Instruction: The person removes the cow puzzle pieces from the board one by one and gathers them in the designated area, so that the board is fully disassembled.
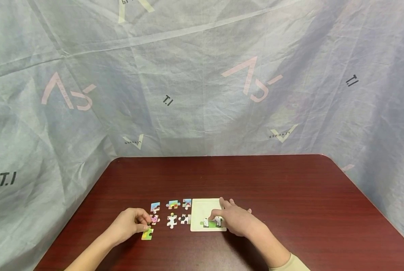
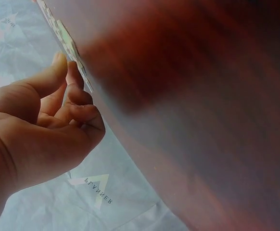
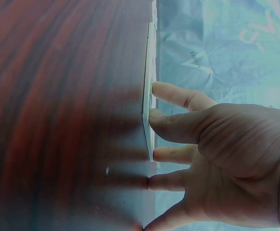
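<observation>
My right hand (image 1: pixel 237 219) lies over the right side of a cream puzzle tray (image 1: pixel 207 203), fingers spread. Its index fingertip touches green-and-white pieces (image 1: pixel 207 223) along the tray's bottom; in the right wrist view the thumb (image 3: pixel 171 126) meets the tray edge (image 3: pixel 147 103). My left hand (image 1: pixel 129 225) is at the left end of the loose pieces, fingers bent. Its fingertips reach a pink puzzle piece (image 1: pixel 154 218), and its thumb is at the top of a green puzzle piece (image 1: pixel 147 235). A gap shows between thumb and fingers; the fingertips partly hide the pink piece.
Between left hand and tray lie several loose pieces: a blue one (image 1: pixel 155 206), a multicoloured one (image 1: pixel 173 204), a blue one with red (image 1: pixel 186 203), a white one (image 1: pixel 172 221) and a black-and-white one (image 1: pixel 184 218). Printed grey cloth (image 1: pixel 202 75) hangs behind the dark red table (image 1: pixel 290 195).
</observation>
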A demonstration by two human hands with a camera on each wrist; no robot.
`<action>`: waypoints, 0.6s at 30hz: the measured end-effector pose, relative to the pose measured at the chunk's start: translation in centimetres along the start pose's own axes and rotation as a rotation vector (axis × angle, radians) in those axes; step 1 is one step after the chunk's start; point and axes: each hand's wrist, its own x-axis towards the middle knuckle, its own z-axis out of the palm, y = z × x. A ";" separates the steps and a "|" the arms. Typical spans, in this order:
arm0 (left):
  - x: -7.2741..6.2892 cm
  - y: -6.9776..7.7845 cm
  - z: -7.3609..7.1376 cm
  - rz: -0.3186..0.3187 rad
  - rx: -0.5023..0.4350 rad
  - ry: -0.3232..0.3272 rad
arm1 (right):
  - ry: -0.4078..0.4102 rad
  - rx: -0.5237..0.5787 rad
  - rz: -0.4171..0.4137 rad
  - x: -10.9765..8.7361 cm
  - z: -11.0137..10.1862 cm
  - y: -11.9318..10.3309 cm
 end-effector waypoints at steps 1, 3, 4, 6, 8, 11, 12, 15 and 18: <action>0.0 0.0 0.0 -0.007 0.000 0.002 | 0.000 0.000 0.000 0.0 0.0 0.0; 0.0 0.1 0.0 -0.025 0.003 0.013 | -0.001 0.002 0.001 0.0 0.0 0.0; 0.1 0.1 0.0 -0.034 0.006 0.018 | 0.000 0.001 0.001 0.0 0.0 0.0; 0.1 0.2 0.1 -0.043 0.004 0.026 | 0.000 -0.003 0.003 0.0 0.0 0.0; 0.2 0.2 0.1 -0.040 0.003 0.035 | -0.002 -0.005 0.005 0.0 0.0 0.0; 0.4 0.5 0.3 -0.033 -0.006 0.037 | -0.003 -0.002 0.006 0.0 0.0 0.0; 0.5 0.6 0.4 -0.030 -0.008 0.035 | -0.003 0.002 0.006 0.1 0.0 0.0; 0.8 1.1 0.8 -0.021 -0.027 0.019 | -0.001 0.008 0.006 0.1 0.0 0.0; 1.2 1.8 1.4 -0.015 -0.036 0.008 | 0.004 0.008 0.009 0.1 0.0 0.0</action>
